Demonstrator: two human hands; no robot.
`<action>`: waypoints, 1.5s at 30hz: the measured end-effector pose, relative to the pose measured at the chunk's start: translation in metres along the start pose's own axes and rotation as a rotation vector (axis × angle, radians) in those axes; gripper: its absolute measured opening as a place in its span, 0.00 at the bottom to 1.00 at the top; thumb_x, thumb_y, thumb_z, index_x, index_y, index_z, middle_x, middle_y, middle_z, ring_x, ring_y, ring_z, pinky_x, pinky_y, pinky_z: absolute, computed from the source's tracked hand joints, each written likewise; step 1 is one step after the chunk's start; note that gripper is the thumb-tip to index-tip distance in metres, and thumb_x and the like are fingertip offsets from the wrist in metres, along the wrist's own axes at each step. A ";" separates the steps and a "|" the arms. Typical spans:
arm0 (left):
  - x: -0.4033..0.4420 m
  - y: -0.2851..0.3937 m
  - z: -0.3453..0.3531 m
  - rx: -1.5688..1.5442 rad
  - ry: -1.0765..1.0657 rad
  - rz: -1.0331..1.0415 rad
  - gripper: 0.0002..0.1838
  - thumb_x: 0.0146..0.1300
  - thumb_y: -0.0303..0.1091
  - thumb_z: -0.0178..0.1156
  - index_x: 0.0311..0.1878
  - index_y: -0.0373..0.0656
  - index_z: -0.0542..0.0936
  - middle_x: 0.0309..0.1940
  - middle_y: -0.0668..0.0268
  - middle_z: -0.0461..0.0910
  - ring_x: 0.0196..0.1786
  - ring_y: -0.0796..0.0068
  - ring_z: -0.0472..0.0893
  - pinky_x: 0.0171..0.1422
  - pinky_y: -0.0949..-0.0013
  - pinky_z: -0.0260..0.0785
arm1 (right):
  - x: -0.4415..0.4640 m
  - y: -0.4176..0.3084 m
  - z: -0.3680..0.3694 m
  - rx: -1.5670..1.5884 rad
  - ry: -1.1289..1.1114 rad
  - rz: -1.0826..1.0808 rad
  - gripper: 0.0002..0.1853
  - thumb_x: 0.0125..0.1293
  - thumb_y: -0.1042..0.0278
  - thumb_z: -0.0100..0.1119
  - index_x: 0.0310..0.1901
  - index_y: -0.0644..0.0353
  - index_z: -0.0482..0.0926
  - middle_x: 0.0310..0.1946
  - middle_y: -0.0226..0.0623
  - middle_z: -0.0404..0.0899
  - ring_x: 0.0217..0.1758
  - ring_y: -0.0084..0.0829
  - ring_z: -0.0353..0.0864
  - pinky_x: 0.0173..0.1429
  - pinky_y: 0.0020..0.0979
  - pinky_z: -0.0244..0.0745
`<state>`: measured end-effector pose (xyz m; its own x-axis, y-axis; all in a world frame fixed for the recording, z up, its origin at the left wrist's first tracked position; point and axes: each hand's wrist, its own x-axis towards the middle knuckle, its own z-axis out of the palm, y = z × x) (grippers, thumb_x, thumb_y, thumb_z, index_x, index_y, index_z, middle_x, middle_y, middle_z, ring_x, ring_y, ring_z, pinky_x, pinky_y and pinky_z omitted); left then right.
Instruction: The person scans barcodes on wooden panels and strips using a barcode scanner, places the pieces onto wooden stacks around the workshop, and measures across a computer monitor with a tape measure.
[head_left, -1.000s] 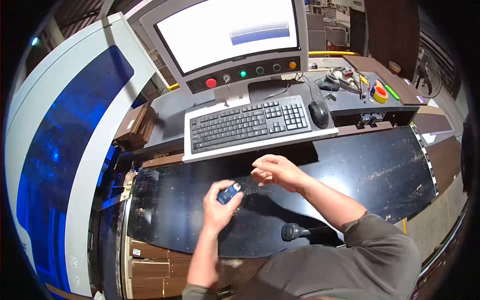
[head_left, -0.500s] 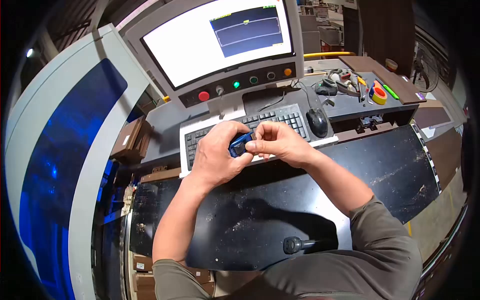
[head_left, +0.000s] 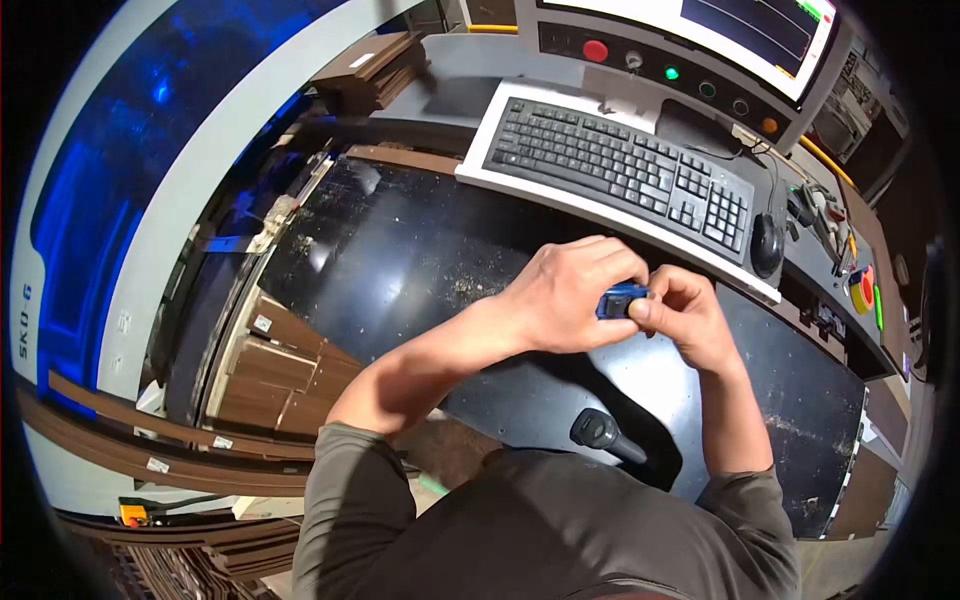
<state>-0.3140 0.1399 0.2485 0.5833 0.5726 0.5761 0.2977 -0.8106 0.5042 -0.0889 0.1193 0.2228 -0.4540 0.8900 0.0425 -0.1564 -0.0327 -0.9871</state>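
My left hand [head_left: 590,290] is wrapped round a small blue and dark object [head_left: 617,300] that looks like a tape measure. My right hand [head_left: 690,315] is closed at its right end, the thumb and fingertips pinching there; what lies between those fingertips is partly hidden. Both hands are held above the black tabletop [head_left: 420,260], in front of the keyboard [head_left: 630,165]. Close to my body, a black handheld scanner [head_left: 597,430] lies on the tabletop.
Beyond the keyboard is a control panel with a red button [head_left: 595,51] under a monitor [head_left: 760,25]. A mouse [head_left: 767,245] sits to its right, near tape rolls [head_left: 862,290] and tools. At left stand a blue-windowed machine [head_left: 110,130] and stacked brown boards [head_left: 290,370].
My view has turned left and down, so the keyboard and monitor appear further up and right. Both hands have come back from over the keyboard, still gripping the blue tape measure.
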 end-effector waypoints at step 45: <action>-0.182 0.014 0.038 -0.158 0.303 -1.092 0.20 0.56 0.36 0.81 0.46 0.38 0.83 0.36 0.63 0.88 0.38 0.77 0.86 0.45 0.69 0.80 | -0.038 0.200 -0.086 -1.206 0.295 -0.099 0.30 0.60 0.54 0.77 0.60 0.63 0.80 0.53 0.50 0.80 0.58 0.53 0.74 0.66 0.50 0.72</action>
<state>-0.3871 0.0201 0.1262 -0.1408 0.9851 -0.0991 0.4225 0.1503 0.8938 -0.0276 0.1177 0.0109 -0.2475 0.9381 0.2424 0.7968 0.3394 -0.5000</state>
